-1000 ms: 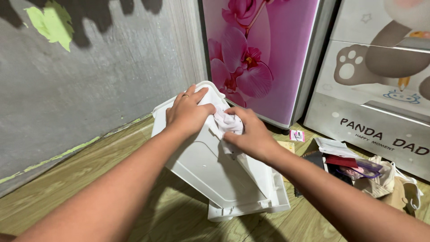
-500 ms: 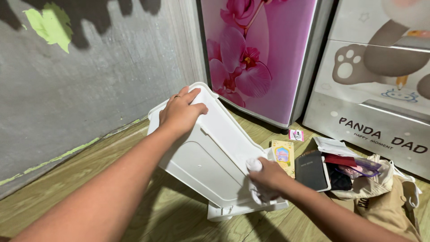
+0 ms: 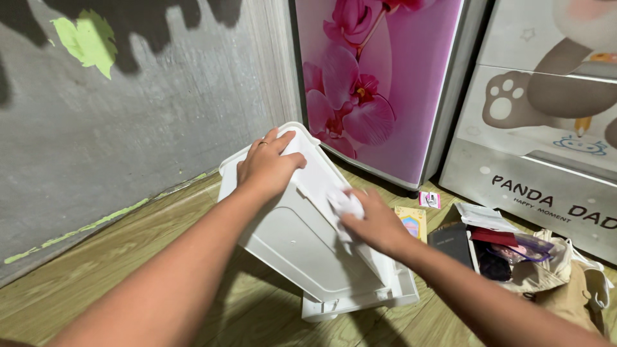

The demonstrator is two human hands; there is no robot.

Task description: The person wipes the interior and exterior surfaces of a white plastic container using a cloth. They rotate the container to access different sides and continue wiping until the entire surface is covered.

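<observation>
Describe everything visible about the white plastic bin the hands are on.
The white plastic bin looks like smooth, hard, moulded plastic with a rimmed edge. It lies tilted on the wood-pattern floor, underside up. The left hand grips its upper edge; the right hand presses a white cloth against its side.

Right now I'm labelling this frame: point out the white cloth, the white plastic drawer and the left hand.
white cloth (image 3: pixel 345 204), head view, crumpled middle.
white plastic drawer (image 3: pixel 302 247), head view, flat underside.
left hand (image 3: pixel 265 168), head view, back of hand.
</observation>
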